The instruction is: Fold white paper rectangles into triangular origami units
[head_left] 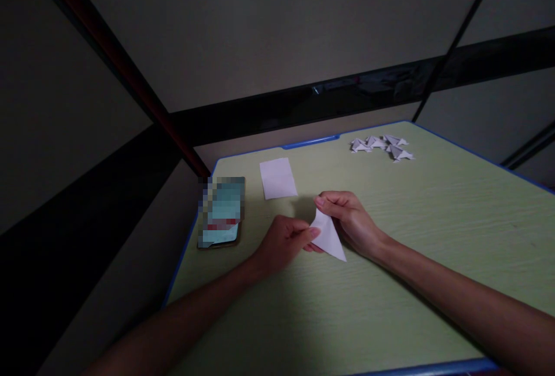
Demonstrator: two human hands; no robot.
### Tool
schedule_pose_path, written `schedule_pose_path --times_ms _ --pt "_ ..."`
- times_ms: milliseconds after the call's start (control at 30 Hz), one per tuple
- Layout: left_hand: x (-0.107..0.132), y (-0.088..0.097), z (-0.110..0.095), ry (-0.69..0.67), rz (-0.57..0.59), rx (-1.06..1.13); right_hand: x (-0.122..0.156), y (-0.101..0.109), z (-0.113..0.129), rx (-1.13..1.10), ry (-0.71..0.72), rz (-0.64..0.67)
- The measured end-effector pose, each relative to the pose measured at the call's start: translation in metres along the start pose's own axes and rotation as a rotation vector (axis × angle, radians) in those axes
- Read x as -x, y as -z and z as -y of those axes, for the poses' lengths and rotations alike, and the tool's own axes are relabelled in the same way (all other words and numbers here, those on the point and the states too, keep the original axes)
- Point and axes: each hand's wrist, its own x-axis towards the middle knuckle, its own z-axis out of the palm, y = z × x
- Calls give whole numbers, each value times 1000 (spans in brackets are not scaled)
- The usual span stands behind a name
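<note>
A white sheet folded into a triangle [330, 240] is held over the green table [433, 237] between both my hands. My left hand [284, 243] pinches its left edge with fingers closed. My right hand [352, 221] grips its top corner, fingers curled around the paper. The triangle's lower point hangs toward me, just above the tabletop.
A flat white sheet of paper [278, 177] lies beyond my hands. A phone [221, 213] rests at the table's left edge. Several small folded paper pieces [384, 147] sit in a cluster at the far right. The table has a blue rim.
</note>
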Motion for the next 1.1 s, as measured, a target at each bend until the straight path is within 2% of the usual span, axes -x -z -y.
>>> schedule_pose_path --times_ms 100,233,433,533,1100 --pt "-1 0 1 -16 -13 -52 -1 -1 2 171 56 33" --pt "-1 0 3 -55 -92 -82 -2 -3 2 368 112 79" --pt "2 1 4 -81 -272 -81 1 -5 4 369 34 121" --pt "3 1 3 -73 -341 -76 2 -6 5 350 46 147" --pt "-4 12 1 -2 -512 -34 2 -5 5 557 28 179"
